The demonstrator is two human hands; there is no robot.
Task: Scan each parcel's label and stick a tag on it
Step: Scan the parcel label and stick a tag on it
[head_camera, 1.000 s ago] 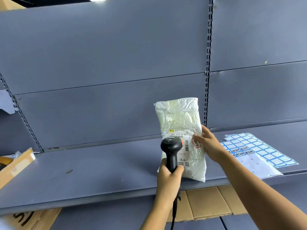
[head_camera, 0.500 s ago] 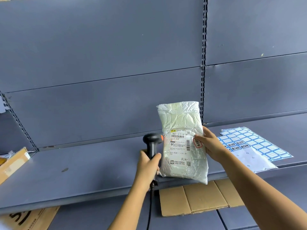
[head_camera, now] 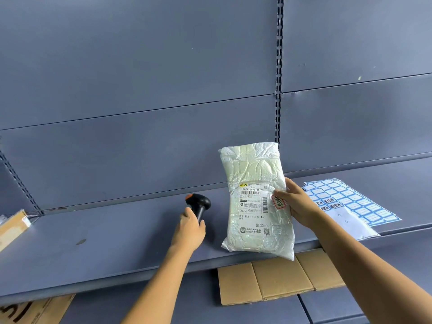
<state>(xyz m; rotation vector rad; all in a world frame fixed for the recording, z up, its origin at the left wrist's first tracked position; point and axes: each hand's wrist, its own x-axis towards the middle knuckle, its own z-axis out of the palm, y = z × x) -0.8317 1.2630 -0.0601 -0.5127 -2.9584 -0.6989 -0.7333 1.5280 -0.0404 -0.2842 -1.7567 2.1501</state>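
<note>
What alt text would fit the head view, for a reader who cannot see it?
A right hand holds a white parcel upright above a grey shelf, while the left hand grips a black scanner to its left.

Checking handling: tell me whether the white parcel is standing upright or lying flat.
Upright: the right hand grips the parcel on end, long side vertical, label facing the camera.

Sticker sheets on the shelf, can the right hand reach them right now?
Likely yes, once freed: the right hand grips the parcel, and the sticker sheets lie uncovered just right of it.
</note>
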